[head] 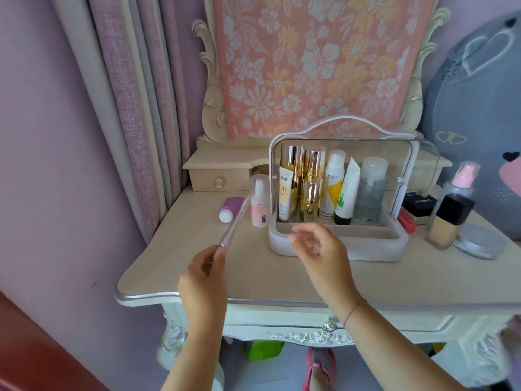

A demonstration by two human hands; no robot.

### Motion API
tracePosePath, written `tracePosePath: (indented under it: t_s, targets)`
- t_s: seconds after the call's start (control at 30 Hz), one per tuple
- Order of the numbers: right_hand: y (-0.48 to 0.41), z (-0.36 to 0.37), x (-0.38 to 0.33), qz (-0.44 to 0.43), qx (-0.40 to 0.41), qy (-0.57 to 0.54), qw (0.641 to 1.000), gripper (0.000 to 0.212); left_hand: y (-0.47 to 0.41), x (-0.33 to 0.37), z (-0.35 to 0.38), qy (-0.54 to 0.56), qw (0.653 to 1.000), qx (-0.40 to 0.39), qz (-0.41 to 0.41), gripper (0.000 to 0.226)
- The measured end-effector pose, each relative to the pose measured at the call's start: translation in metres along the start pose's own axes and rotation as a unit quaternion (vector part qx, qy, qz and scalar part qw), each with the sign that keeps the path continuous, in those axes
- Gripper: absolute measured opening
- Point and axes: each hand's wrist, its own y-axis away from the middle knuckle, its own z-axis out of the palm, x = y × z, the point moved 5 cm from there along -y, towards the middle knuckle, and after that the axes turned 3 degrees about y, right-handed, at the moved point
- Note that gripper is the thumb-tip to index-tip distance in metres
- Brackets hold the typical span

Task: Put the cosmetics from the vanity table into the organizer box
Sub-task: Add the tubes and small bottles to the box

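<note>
The white organizer box (377, 246) stands on the vanity table (174, 249) with its clear lid raised. Its back row holds several bottles and tubes, among them gold bottles (310, 193) and a clear bottle (369, 193). My left hand (204, 277) pinches one end of a long thin pinkish stick (234, 221), which slants up toward the box. My right hand (318, 244) hovers over the box's front left corner with loosely curled fingers and holds nothing. A pink pump bottle (259, 201) and a purple tube (229, 208) sit left of the box.
Right of the box are a foundation bottle (448, 218), a pink spray bottle (462, 179), a black compact (420, 204), a red item (407, 220) and a round silver tin (479, 241). A small drawer unit (220, 176) and a cloth-covered mirror stand behind. A curtain hangs left.
</note>
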Motion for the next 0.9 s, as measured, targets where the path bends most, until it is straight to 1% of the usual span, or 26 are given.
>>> tracePosePath:
  t_s: [0.03, 0.1, 0.17, 0.23, 0.27, 0.33, 0.4, 0.5, 0.57, 0.63, 0.67, 0.73, 0.83, 0.9]
  targets:
    - [-0.001, 0.008, -0.001, 0.043, -0.045, -0.041, 0.997, 0.017, 0.009, 0.0, 0.002, 0.052, 0.998, -0.024, -0.009, 0.014]
    - [-0.003, 0.02, -0.005, 0.11, -0.124, -0.126, 0.978, 0.023, 0.024, 0.0, 0.011, 0.177, 0.98, -0.075, -0.056, 0.014]
    - [-0.006, 0.025, -0.011, 0.124, -0.176, -0.166, 0.962, 0.022, 0.034, 0.006, 0.024, 0.228, 0.962, -0.127, -0.077, 0.013]
    - [-0.012, 0.021, -0.016, 0.124, -0.185, -0.202, 0.954, 0.025, 0.041, 0.012, 0.038, 0.255, 0.948, -0.175, -0.08, 0.011]
    - [-0.016, 0.015, -0.018, 0.122, -0.178, -0.207, 0.954, 0.027, 0.044, 0.015, 0.044, 0.273, 0.939, -0.191, -0.085, 0.01]
    - [-0.025, 0.001, -0.023, 0.107, -0.156, -0.184, 0.965, 0.024, 0.045, 0.022, 0.056, 0.288, 0.93, -0.214, -0.082, 0.006]
    - [-0.037, -0.012, -0.028, 0.091, -0.138, -0.144, 0.976, 0.016, 0.042, 0.032, 0.068, 0.271, 0.934, -0.228, -0.053, 0.007]
    - [-0.059, -0.027, -0.039, 0.056, -0.1, -0.062, 0.991, 0.004, 0.035, 0.047, 0.084, 0.215, 0.951, -0.224, 0.01, 0.018]
    - [-0.077, -0.033, -0.045, 0.022, -0.056, 0.002, 0.998, 0.006, 0.028, 0.051, 0.09, 0.138, 0.968, -0.2, 0.055, 0.022]
    - [-0.09, -0.034, -0.046, -0.003, -0.026, 0.062, 0.998, 0.014, 0.021, 0.051, 0.093, 0.081, 0.978, -0.173, 0.087, 0.027]
    - [-0.094, -0.033, -0.045, -0.01, -0.016, 0.091, 0.996, 0.018, 0.019, 0.049, 0.094, 0.068, 0.979, -0.168, 0.098, 0.027]
    - [-0.097, -0.028, -0.042, -0.027, 0.011, 0.128, 0.991, 0.018, 0.018, 0.045, 0.095, 0.052, 0.979, -0.164, 0.107, 0.026]
    - [-0.093, -0.021, -0.038, -0.061, 0.061, 0.14, 0.986, 0.019, 0.016, 0.038, 0.096, 0.046, 0.981, -0.162, 0.096, 0.024]
    - [-0.091, -0.016, -0.033, -0.069, 0.072, 0.156, 0.983, 0.02, 0.016, 0.037, 0.097, 0.045, 0.981, -0.167, 0.091, 0.023]
